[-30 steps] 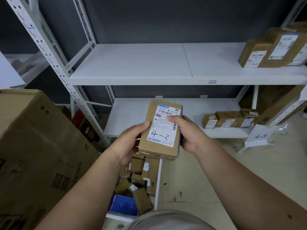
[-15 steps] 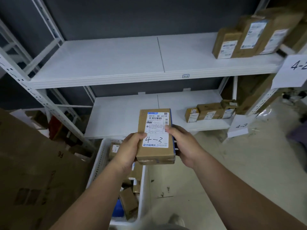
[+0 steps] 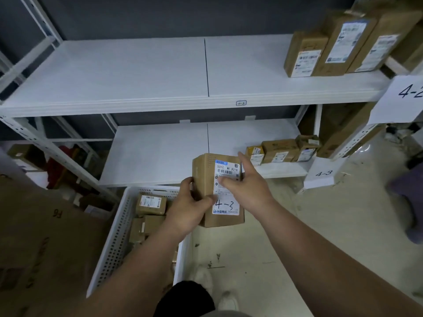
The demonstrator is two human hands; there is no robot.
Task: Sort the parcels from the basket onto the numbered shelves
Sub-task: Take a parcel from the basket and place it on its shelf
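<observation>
Over the basket: a parcel [image 3: 207,191] is held up in front of the lower shelf [image 3: 160,156], with the white basket [image 3: 114,236] below and to the left of it.
Parcel: brown box, white label facing the camera, "4-3" handwritten near the label's bottom edge.
Left hand [image 3: 190,209]: fingers curled round the parcel's left side, thumb lying on the label's lower left; it grips the box.
Right hand [image 3: 247,186]: fingers straight and spread, laid over the label's right part; whether the palm presses the box cannot be told.
Basket: perforated white walls, several brown parcels [image 3: 150,203] lying inside.
Lower shelf: white; three small boxes [image 3: 280,152] stand in a row at its right end, and a paper sign [image 3: 324,172] reading "4-3" hangs at the right corner.
Upper shelf [image 3: 126,74]: white, a small tag [image 3: 240,103] reading "4-2" on its front edge; three taller parcels [image 3: 338,44] stand at its right end, beside a paper sheet [image 3: 405,97] marked "4-2".
Left foreground: a large carton [image 3: 45,248].
Floor [image 3: 297,236]: pale, with dark marks.
</observation>
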